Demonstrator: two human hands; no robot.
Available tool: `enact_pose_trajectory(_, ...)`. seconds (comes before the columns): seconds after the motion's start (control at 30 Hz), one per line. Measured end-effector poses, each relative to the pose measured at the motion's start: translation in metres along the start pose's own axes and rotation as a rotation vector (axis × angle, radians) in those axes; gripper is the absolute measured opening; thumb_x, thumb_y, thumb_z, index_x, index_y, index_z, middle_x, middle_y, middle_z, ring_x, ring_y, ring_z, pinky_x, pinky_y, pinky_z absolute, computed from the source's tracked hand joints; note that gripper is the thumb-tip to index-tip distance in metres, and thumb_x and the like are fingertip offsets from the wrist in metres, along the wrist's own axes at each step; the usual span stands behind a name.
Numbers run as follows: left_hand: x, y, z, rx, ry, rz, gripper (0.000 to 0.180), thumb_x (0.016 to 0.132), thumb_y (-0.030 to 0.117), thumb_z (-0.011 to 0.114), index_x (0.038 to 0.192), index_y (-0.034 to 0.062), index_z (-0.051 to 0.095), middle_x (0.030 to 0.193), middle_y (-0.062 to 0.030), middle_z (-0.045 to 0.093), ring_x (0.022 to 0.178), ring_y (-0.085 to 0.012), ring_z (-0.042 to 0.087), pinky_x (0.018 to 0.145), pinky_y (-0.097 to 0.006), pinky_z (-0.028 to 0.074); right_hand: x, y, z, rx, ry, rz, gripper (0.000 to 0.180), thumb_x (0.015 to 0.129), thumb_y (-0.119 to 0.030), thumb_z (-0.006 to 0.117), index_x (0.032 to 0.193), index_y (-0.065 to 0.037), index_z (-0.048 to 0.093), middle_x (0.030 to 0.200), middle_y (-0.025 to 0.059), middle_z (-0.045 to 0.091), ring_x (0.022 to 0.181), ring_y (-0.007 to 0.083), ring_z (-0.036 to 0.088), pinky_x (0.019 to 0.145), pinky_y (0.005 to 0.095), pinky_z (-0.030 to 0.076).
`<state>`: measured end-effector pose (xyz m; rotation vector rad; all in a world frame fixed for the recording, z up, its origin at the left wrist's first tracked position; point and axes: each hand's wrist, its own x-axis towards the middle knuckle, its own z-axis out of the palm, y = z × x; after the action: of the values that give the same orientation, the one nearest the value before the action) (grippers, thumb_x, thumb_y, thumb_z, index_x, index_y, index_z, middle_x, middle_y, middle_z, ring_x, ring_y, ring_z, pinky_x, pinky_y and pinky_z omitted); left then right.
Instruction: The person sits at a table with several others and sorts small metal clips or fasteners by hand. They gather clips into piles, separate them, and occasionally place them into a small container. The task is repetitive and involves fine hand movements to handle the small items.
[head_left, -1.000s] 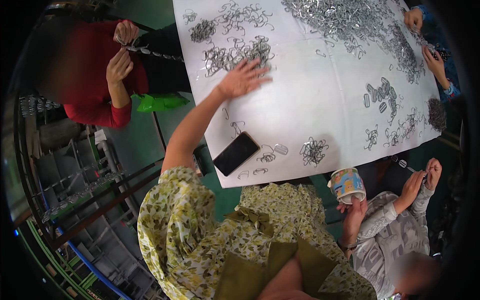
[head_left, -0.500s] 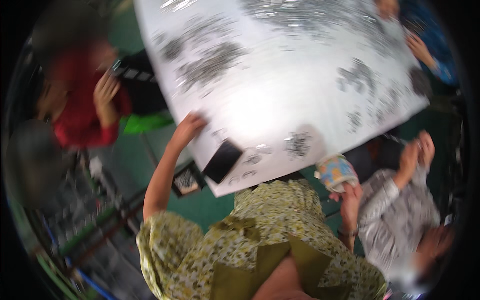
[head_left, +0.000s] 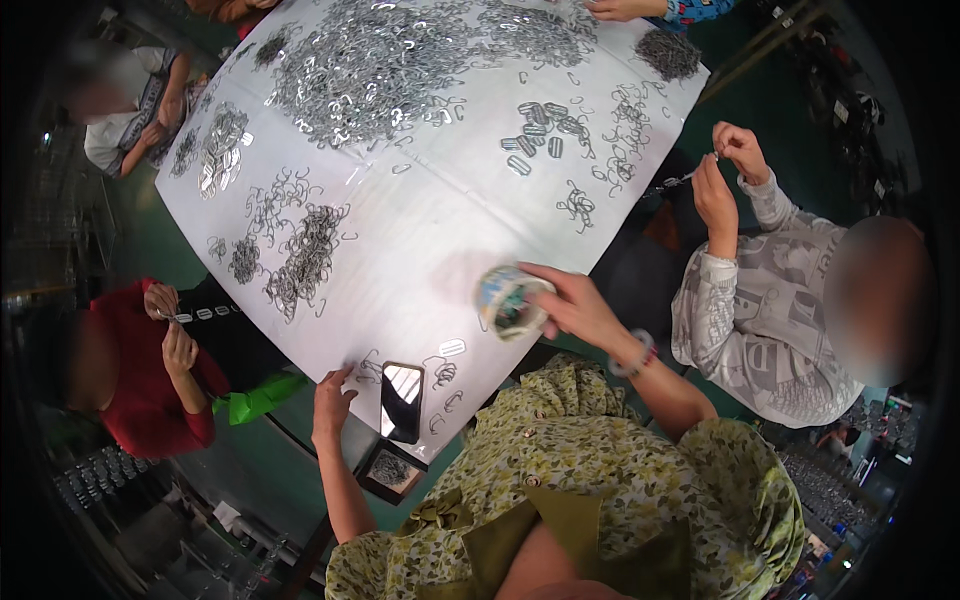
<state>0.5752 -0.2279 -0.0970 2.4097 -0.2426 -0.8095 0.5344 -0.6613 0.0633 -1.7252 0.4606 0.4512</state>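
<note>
Your right hand grips the patterned cup; the cup lies left of the palm, fingers at its right side, mouth tilted toward you, above the white table. Your left hand, fingers parted and unloaded, is just beside wire hooks.

Widest free lane: bare middle of worktop, with big heap of metal pieces blocking far end. Left of lane: dense dark pile. Right of lane: flat buckles and small hook cluster, gap between these 2. Near edge tighter: cup, in right hand, blocks right part; phone lies near left hand, loose hooks in between. 1 pale buckle narrows passage between phone and cup.
</note>
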Motion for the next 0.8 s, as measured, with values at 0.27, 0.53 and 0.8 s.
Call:
enact_pose_trajectory(0.27, 0.010, 0.114, -0.035, -0.567, 0.310, -0.134, 0.036, 0.099, 0.028, 0.053, 0.130, 0.0095, 0.057, 0.071, -0.0072, 0.061, 0.063, -0.0135, 0.059, 0.058, -0.029, 0.049, 0.152, 0.009, 0.097, -0.177, -0.182, -0.080, 0.028, 0.082, -0.017, 0.051, 0.084, 0.006, 0.066, 0.062, 0.0160, 0.066, 0.047, 0.0220, 0.065, 0.047, 0.0333, 0.054)
enact_pose_trajectory(0.53, 0.080, 0.117, 0.013, -0.240, 0.222, -0.162, 0.037, 0.095, 0.021, 0.047, 0.126, -0.0006, 0.050, 0.070, -0.0181, 0.066, 0.059, -0.0249, 0.067, 0.056, -0.037, 0.051, 0.157, 0.025, 0.139, -0.293, -0.297, -0.122, 0.043, 0.089, -0.030, 0.052, 0.107, 0.010, 0.057, 0.085, 0.0239, 0.067, 0.067, 0.0260, 0.069, 0.063, 0.0366, 0.056)
enact_pose_trajectory(0.8, 0.094, 0.072, -0.012, -0.140, 0.212, -0.179, 0.035, 0.092, 0.018, 0.046, 0.118, -0.0048, 0.052, 0.072, -0.0200, 0.066, 0.060, -0.0322, 0.066, 0.054, -0.042, 0.052, 0.084, 0.071, 0.060, -0.400, 0.250, -0.357, 0.059, 0.096, -0.026, 0.051, 0.142, 0.006, 0.032, 0.127, 0.0238, 0.050, 0.119, 0.0366, 0.046, 0.103, 0.0452, 0.036)
